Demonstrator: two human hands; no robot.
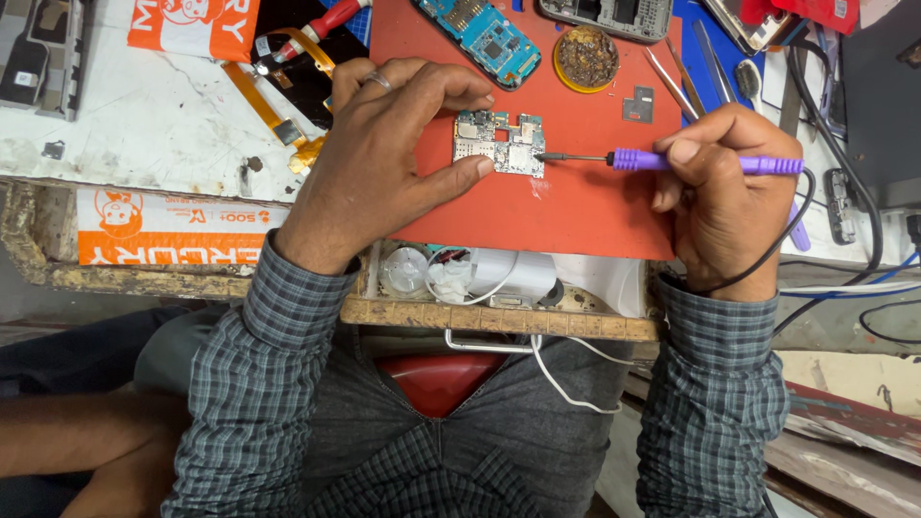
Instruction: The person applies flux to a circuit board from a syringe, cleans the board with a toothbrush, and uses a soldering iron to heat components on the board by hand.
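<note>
A small silver-grey circuit board lies on a red work mat. My left hand pins the board down, with the index finger along its top edge and the thumb at its lower left corner. My right hand grips a purple-handled soldering iron like a pen. The iron's thin dark tip touches the board's right edge. A black cord runs from the iron's handle around my right wrist.
A blue circuit board, a round tin of brass tip-cleaning wool, tweezers and a phone frame lie at the mat's far edge. An open drawer with white cables sits below. Another person's arm is at lower left.
</note>
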